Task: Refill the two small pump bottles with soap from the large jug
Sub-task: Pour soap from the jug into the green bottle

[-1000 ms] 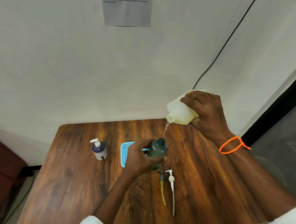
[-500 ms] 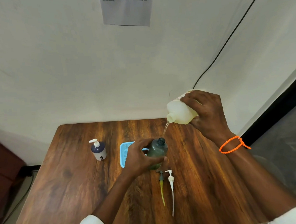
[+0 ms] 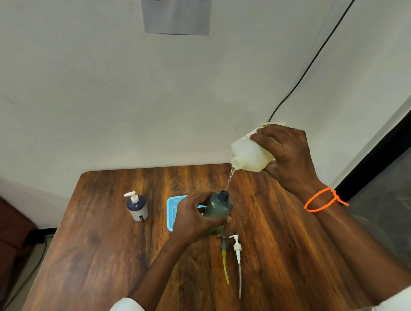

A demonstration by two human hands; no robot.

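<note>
Same pour, jug (image 3: 250,153) unmoved

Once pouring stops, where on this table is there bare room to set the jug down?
Bare wood lies right of the two loose pumps, under the right hand holding the jug, and near-left, in front of the capped bottle. Crowded: the middle, around the green bottle, blue tray and left hand.

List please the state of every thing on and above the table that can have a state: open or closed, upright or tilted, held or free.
Large jug: uncapped, tilted, pouring, held by right hand.
Green bottle: open, upright, receiving soap, held by left hand.
Blue bottle: pump on, upright, free.
Green pump: removed, lying on table.
White pump: removed, lying beside it.
Blue tray: flat, partly hidden.
</note>
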